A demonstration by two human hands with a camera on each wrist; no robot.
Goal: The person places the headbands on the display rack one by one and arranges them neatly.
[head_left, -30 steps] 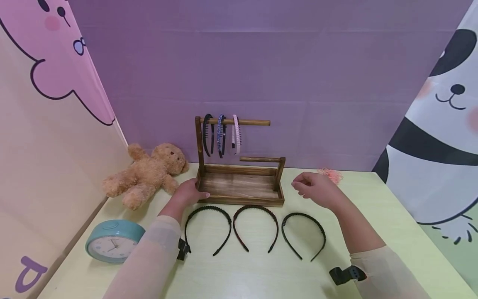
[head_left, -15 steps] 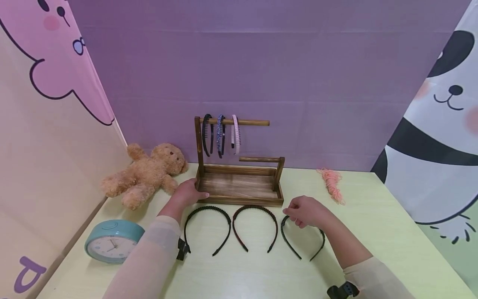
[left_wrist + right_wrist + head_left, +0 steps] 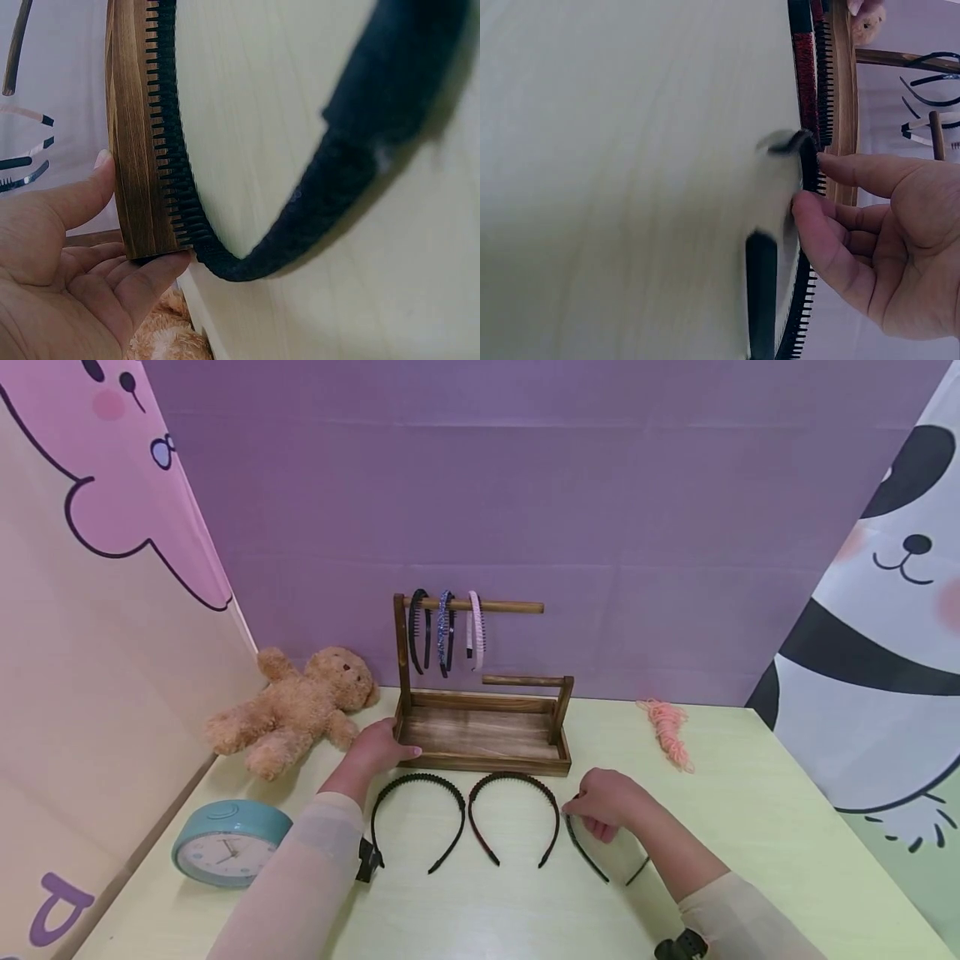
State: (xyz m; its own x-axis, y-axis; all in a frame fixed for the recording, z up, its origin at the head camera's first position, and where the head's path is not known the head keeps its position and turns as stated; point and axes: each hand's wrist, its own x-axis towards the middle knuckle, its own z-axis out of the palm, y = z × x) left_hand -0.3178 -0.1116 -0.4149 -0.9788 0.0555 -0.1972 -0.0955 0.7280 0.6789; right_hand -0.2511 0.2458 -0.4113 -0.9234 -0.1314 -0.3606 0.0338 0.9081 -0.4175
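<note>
Headbands (image 3: 513,775) lay three in a row on the pale worktop (image 3: 510,910), just in front of a brown wooden rack (image 3: 487,762). The person's right hand (image 3: 611,802) was at the black headband (image 3: 588,861) on the right end, its grip almost closed, thumb and finger pinching the curved part. That one's two tips pointed back toward the person. The left hand (image 3: 375,747) had its grip bent around the near left corner of the rack, holding the wood. On the top bar (image 3: 513,607) hung a dark band (image 3: 412,635), a sparkly blue band (image 3: 442,635) and a pink band (image 3: 479,635). A fuzzy teddy bear (image 3: 303,710) lay near the left hand, behind a blue clock (image 3: 228,843), and pink yarn (image 3: 666,731) lay beyond the right hand.
</note>
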